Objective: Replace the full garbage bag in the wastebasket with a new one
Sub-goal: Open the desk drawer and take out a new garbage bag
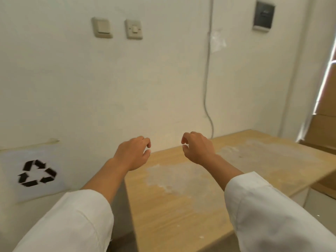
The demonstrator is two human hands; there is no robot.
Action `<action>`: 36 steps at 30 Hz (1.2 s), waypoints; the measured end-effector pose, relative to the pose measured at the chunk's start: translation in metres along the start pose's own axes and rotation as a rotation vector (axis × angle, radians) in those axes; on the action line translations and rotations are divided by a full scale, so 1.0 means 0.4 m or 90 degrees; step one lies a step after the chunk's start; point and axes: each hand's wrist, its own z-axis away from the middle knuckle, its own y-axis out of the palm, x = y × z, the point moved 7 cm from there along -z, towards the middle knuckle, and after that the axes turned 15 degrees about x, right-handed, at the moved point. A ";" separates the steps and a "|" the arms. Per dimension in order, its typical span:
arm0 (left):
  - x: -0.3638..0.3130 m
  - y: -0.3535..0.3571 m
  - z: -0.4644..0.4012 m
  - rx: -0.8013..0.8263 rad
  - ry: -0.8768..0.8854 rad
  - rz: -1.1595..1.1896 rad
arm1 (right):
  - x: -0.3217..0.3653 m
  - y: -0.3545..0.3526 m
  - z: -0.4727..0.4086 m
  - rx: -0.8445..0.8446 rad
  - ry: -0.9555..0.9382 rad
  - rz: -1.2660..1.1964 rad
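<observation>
2 hands are held out empty, fingers loosely curled — left hand (pixel 133 154), right hand (pixel 197 148) — over 1 wooden table (pixel 181 211). 2 wall switches (pixel 116 28) sit above them; 1 recycling-symbol sheet (pixel 34 174), wordless, is taped left of the left hand. No wastebasket or bag is seen.

A single head-worn wide-angle view looks forward and slightly down from the person's own standpoint, facing a wall (pixel 163 79) at close range. Both hands, left (pixel 133 153) and right (pixel 197 149), reach out mid-frame above the near bench (pixel 181 206), its corner below.
</observation>
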 end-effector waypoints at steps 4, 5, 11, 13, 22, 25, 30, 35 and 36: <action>-0.245 0.039 -0.152 0.005 0.059 -0.018 | -0.231 -0.074 0.036 -0.027 0.038 0.025; -0.300 0.049 -0.187 0.004 0.067 -0.015 | -0.289 -0.086 0.042 -0.022 0.050 0.032; -0.564 0.114 -0.403 0.009 0.109 0.005 | -0.616 -0.129 0.033 -0.002 0.084 0.067; -0.633 0.132 -0.492 0.015 0.122 -0.001 | -0.721 -0.131 0.017 0.012 0.098 0.056; -0.925 0.150 -0.845 0.005 0.146 0.021 | -1.138 -0.228 -0.088 0.025 0.126 0.070; -1.018 0.174 -0.930 -0.003 0.121 0.020 | -1.279 -0.247 -0.133 0.033 0.117 0.099; -1.159 0.224 -1.005 -0.025 0.019 0.056 | -1.491 -0.252 -0.197 0.044 0.051 0.073; -1.284 0.276 -0.978 -0.014 -0.123 0.111 | -1.611 -0.245 -0.214 0.106 -0.061 0.046; -1.307 0.283 -0.968 -0.013 -0.146 0.119 | -1.626 -0.243 -0.206 0.115 -0.083 0.045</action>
